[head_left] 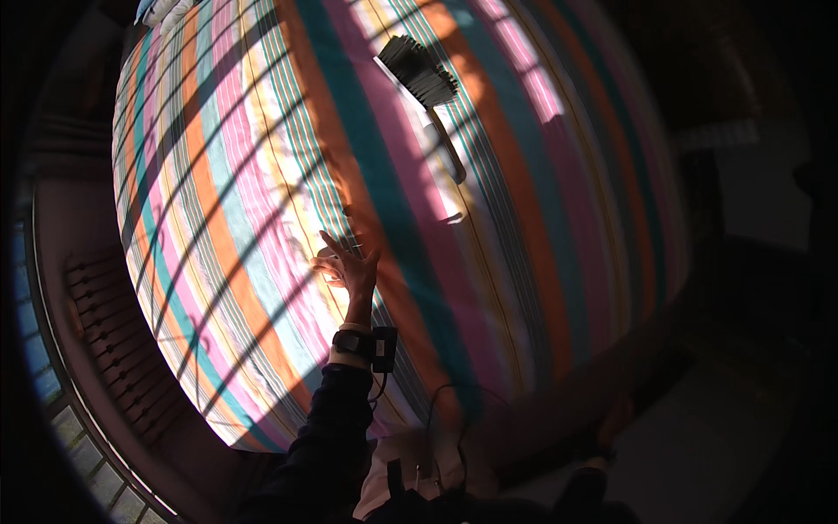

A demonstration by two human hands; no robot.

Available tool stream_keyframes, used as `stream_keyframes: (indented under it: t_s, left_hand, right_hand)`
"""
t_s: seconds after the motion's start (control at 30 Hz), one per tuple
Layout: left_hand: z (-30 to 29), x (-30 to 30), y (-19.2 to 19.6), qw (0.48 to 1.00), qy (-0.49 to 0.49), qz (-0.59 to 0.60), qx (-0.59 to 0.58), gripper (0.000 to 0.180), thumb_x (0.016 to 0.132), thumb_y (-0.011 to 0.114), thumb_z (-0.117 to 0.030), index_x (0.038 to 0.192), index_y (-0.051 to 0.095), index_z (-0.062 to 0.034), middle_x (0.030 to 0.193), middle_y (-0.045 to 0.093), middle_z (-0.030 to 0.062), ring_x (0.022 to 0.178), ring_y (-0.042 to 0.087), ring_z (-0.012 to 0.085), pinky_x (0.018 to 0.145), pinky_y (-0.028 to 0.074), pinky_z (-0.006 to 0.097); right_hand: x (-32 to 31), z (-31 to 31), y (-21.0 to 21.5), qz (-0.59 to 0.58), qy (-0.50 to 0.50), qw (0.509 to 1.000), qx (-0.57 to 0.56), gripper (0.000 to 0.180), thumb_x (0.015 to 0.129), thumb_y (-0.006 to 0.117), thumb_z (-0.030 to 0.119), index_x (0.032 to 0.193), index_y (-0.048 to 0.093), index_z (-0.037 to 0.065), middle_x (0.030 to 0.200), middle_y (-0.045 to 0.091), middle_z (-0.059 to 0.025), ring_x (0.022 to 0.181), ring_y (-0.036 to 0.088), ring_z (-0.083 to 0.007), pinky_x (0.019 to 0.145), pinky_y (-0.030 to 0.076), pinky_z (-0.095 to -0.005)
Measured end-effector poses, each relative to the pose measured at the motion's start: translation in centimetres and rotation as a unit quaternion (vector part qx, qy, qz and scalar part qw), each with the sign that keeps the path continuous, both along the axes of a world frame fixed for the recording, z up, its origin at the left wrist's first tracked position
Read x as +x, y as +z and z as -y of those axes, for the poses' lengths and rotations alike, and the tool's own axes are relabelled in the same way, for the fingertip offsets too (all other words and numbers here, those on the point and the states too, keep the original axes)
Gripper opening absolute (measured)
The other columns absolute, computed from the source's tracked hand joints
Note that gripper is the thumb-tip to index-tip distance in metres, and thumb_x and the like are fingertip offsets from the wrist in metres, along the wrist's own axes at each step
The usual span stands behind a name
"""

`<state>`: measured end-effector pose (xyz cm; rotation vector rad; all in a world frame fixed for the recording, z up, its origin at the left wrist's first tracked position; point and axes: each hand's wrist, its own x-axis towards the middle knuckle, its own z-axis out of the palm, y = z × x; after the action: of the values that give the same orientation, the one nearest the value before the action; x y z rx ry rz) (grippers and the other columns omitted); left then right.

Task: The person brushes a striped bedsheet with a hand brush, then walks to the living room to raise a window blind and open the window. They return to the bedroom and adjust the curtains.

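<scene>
A striped bedsheet (pixel 476 314) in orange, teal, pink, yellow and white covers a bed. My left hand (pixel 349 266) is over its middle, touching or just above the cloth, with fingers spread and nothing visible in them. A dark strap with a small black box sits on that wrist. In deep shadow at the lower right is my right hand (pixel 616 419), near the bed's near edge; its fingers are too dark to make out. Farther off, a bed brush (pixel 419 72) with dark bristles and a slim handle lies on the sheet, out of reach of both hands.
Barred sunlight falls over the sheet's left part. Beside the bed on the left stands a dark slatted wooden piece (pixel 118 336), with a window (pixel 92 454) beyond it. A thin black cable (pixel 436 393) loops near my body. A pale bundle (pixel 166 10) lies at the far left corner.
</scene>
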<state>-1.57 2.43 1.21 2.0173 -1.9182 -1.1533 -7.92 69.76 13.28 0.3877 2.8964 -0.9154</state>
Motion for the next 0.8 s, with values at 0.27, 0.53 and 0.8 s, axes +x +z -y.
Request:
stream_keyframes:
  t_s: [0.27, 0.53, 0.8]
  left_hand:
    - [-19.2, -2.2, 3.6, 0.929, -0.34, -0.106, 0.098, 0.099, 0.063, 0.079, -0.026, 0.142, 0.02, -0.0157, 0.144, 0.01, 0.028, 0.134, 0.005, 0.0455, 0.105, 0.018, 0.053]
    - [-27.7, -1.2, 2.4, 0.857, -0.485, -0.119, 0.127, 0.083, 0.069, 0.074, -0.034, 0.137, 0.032, -0.0141, 0.144, 0.015, 0.0239, 0.132, 0.013, 0.0467, 0.102, 0.024, 0.056]
    - [-25.1, -1.4, 2.3, 0.882, -0.453, -0.094, 0.088, 0.06, 0.071, 0.073, -0.028, 0.125, 0.048, -0.0145, 0.146, 0.013, 0.0221, 0.136, 0.001, 0.0421, 0.101, 0.01, 0.064]
  right_hand:
    - [-0.9, 7.4, 1.2, 0.039, 0.062, 0.974, 0.214, 0.035, 0.091, 0.05, 0.023, 0.118, 0.049, 0.002, 0.121, 0.05, -0.0164, 0.11, 0.048, -0.0308, 0.093, 0.042, -0.0415]
    - [1.4, 4.5, 2.3, 0.149, 0.015, 0.945, 0.29, 0.045, 0.089, 0.053, 0.023, 0.126, 0.039, 0.001, 0.126, 0.044, -0.0178, 0.115, 0.043, -0.0322, 0.096, 0.038, -0.0423]
    - [-7.6, 16.5, -5.4, 0.18, 0.161, 0.934, 0.263, 0.057, 0.087, 0.055, 0.022, 0.133, 0.029, 0.001, 0.132, 0.038, -0.0191, 0.121, 0.038, -0.0335, 0.099, 0.035, -0.043]
